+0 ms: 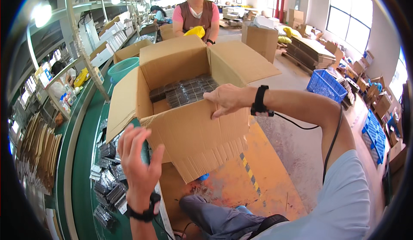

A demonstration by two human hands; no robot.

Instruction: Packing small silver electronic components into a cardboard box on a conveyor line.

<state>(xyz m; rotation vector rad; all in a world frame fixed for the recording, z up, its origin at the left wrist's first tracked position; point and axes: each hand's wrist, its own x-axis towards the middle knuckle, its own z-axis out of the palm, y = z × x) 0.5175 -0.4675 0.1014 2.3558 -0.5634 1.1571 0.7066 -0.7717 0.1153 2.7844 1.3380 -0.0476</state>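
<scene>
An open cardboard box [189, 141] fills the centre, flaps out, with several dark packs [185, 91] laid inside at the back. My right hand [228, 100] is closed on the top edge of its near flap, thumb in front. My left hand [140, 162] is raised with fingers apart beside that flap's left end, holding nothing. Below it on the left, a pile of shiny wrapped packs [107, 184] lies on a green conveyor [79, 175].
A co-worker [193, 16] stands behind the box with a yellow item [195, 31]. A teal basket [122, 70] sits back left. At right are a blue crate [325, 85], stacked cardboard [309, 50] and a blue pallet [372, 134]. An orange platform [271, 175] lies below.
</scene>
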